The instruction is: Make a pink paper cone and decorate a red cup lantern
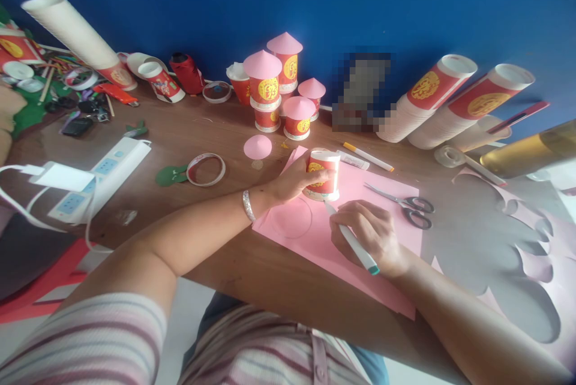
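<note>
My left hand (294,180) is wrapped round a red paper cup (322,178) with a yellow emblem, which stands upside down on the pink paper (360,241). In my right hand (369,232) is a white marker pen (357,247) with a green end; its tip is close to the bottom rim of the cup, and I cannot tell whether it touches. A drawn circle (291,217) shows on the paper left of the pen. Scissors (405,205) with dark handles lie on the paper's right part, and a white tube (352,160) is behind the cup.
Several cups with pink cone tops (265,82) stand at the back. Tilted cup stacks lean at right (477,100) and left (85,37). A power strip (101,178) lies at left, paper offcuts (531,217) at right. An orange-and-white marker (369,157) lies behind the paper.
</note>
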Available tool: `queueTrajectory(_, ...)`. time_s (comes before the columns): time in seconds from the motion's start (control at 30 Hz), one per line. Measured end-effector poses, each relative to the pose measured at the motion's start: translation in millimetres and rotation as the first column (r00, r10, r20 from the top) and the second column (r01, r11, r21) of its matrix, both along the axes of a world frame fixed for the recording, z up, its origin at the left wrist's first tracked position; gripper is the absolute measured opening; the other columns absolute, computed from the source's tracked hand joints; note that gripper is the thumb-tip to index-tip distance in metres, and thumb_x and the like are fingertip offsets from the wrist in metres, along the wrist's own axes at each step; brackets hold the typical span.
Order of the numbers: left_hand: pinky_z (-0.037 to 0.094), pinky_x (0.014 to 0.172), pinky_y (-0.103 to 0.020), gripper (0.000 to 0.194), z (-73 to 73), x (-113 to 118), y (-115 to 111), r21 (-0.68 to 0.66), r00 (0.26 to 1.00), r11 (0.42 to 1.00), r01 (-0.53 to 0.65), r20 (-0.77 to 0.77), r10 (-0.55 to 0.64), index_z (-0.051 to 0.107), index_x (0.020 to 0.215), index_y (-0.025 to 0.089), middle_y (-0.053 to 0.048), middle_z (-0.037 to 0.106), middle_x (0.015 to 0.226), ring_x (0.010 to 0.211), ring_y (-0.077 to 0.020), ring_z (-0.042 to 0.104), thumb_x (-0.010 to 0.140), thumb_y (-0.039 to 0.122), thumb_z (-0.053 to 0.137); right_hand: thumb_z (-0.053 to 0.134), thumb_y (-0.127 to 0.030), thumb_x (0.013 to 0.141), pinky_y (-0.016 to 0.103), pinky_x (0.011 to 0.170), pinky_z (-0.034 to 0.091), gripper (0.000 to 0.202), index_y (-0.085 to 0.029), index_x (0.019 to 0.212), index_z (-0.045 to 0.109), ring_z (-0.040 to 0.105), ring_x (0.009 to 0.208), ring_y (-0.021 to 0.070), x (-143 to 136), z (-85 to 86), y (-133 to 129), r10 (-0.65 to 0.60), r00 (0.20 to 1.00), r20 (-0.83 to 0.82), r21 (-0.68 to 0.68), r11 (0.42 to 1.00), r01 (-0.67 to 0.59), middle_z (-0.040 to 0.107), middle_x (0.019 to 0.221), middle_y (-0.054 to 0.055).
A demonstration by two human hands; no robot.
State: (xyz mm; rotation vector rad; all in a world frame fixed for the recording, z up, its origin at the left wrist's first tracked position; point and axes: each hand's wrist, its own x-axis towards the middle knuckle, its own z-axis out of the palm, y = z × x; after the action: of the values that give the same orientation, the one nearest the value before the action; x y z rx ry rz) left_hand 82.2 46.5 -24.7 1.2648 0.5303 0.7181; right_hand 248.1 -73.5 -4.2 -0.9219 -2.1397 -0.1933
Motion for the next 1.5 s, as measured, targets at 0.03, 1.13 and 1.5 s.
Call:
queueTrajectory(0.03, 0.051, 0.084, -0.031, 0.040, 0.1, 0, 0, 0.008, 1.000, 1.000, -0.006, -0.009, 0.006, 0.062, 0.101, 0.016, -0.005, 0.064, 0.098, 0.091, -0.0162, 0.059, 0.080, 0.044, 0.078, 0.058, 0.000, 0.081, 0.026, 0.055, 0.048, 0.024, -0.021, 0.092, 0.055, 0.054, 0.058, 0.0128, 0, 0.2, 0, -0.001, 1.000, 0.002, -0.003, 1.000, 0.002, 0.059, 0.069, -0.002)
queueTrajectory(1.13, 0.048, 0.080, -0.029, 0.046, 3.3, -1, -1, 0.037, 1.000, 0.999, 0.017, -0.020, -0.016, 0.057, 0.111, 0.016, -0.005, 0.061, 0.099, 0.091, -0.0158, 0.057, 0.079, 0.043, 0.077, 0.052, -0.006, 0.089, 0.024, 0.052, 0.040, 0.015, -0.021, 0.087, 0.053, 0.050, 0.054, 0.0096, 1, 10.7, -3, -0.050, 0.995, -0.084, -0.255, 0.967, 0.027, 0.058, 0.070, -0.003)
queueTrajectory(1.5, 0.049, 0.083, -0.030, 0.039, 1.4, 0, 1, 0.084, 1.000, 0.996, -0.013, -0.010, 0.013, 0.061, 0.107, 0.016, -0.005, 0.063, 0.098, 0.092, -0.0166, 0.058, 0.081, 0.042, 0.076, 0.055, 0.000, 0.083, 0.024, 0.051, 0.038, 0.022, -0.022, 0.089, 0.052, 0.049, 0.055, 0.0103, 1, 5.7, -1, -0.037, 0.999, 0.010, -0.111, 0.993, 0.038, 0.057, 0.070, -0.003)
